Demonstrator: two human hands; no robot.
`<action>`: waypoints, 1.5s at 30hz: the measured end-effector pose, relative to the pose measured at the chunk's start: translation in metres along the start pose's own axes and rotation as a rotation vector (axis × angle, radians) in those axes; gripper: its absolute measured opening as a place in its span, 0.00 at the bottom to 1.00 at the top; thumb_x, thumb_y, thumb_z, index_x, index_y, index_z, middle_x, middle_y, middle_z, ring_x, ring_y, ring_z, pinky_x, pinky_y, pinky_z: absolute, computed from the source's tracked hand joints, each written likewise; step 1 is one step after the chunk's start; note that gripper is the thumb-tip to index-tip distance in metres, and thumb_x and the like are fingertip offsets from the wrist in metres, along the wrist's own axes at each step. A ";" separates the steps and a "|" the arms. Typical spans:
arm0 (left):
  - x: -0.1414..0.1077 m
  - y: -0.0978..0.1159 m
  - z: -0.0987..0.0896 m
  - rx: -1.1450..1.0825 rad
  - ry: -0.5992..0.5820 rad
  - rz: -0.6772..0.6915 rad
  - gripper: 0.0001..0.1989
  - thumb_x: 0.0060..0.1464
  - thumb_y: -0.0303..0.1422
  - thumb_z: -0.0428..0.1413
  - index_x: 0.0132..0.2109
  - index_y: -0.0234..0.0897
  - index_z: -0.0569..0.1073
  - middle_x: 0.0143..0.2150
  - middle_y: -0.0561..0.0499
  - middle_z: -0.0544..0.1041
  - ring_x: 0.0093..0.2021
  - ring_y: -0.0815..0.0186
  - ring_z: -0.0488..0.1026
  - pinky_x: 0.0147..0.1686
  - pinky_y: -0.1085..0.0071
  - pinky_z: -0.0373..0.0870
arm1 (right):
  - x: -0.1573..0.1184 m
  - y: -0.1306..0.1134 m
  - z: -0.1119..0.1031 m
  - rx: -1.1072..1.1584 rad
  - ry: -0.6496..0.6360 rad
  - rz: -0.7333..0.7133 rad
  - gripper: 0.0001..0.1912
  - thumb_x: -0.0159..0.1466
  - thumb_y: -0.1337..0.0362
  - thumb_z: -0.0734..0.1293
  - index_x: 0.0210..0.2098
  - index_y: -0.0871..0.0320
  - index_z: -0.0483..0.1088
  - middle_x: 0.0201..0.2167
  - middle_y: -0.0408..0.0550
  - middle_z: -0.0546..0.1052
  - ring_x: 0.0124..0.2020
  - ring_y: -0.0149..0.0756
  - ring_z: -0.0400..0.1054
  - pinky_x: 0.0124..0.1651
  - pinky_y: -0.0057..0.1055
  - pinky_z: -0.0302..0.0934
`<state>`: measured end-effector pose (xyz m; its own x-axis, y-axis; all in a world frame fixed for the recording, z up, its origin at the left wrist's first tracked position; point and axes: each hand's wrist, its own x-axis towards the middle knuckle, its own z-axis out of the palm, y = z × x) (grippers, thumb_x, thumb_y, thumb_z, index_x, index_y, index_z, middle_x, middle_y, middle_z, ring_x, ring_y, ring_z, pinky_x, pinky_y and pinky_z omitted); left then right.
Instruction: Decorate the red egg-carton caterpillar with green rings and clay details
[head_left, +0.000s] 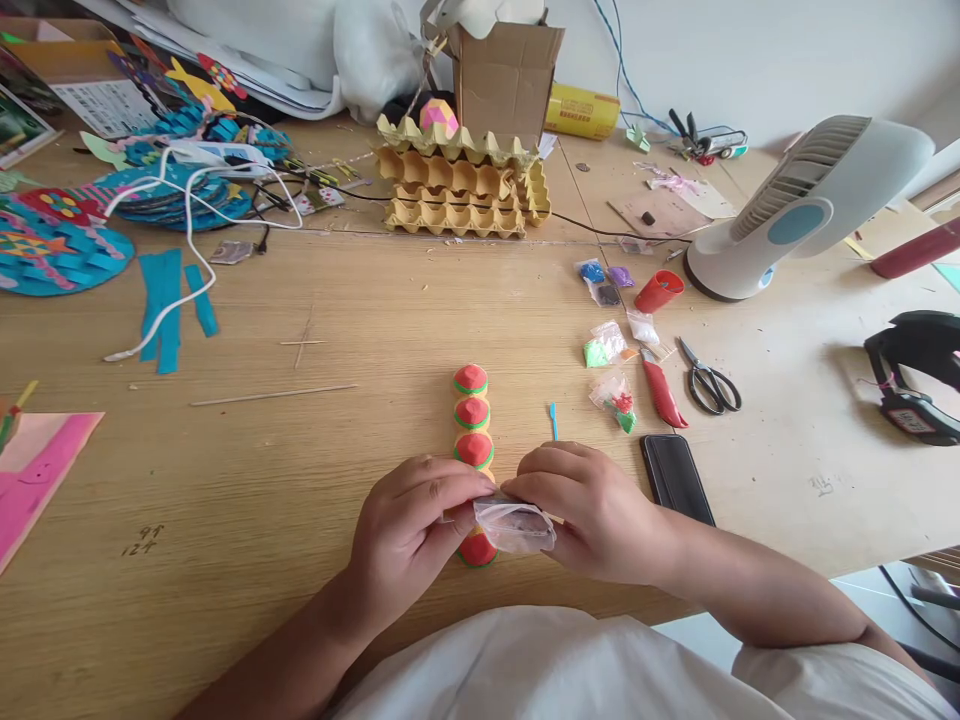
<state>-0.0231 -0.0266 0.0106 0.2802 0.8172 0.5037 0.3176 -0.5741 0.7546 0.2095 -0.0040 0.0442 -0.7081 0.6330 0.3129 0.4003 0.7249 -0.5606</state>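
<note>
Plastic bag [516, 530], pinched between left hand [412, 515] and right hand [604, 512], above red-topped row [472, 412]

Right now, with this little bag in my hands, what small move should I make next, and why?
Probably ease the small clear bag open: your left hand and right hand already pinch it from both sides, above the row of red domes. Something dark shows at its far edge, though I can't tell whether it's sealed.
</note>
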 end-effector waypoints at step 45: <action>-0.011 -0.003 0.002 -0.788 -0.288 -0.785 0.28 0.56 0.59 0.62 0.44 0.36 0.84 0.33 0.44 0.80 0.36 0.58 0.77 0.36 0.63 0.76 | 0.002 0.020 -0.022 0.298 -0.010 -0.200 0.19 0.77 0.68 0.58 0.61 0.52 0.73 0.45 0.54 0.82 0.45 0.38 0.78 0.47 0.35 0.72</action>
<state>-0.0253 -0.0344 0.0020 0.4846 0.8350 -0.2606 -0.1300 0.3633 0.9226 0.2285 0.0178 0.0508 -0.7612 0.4832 0.4326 0.0674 0.7224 -0.6882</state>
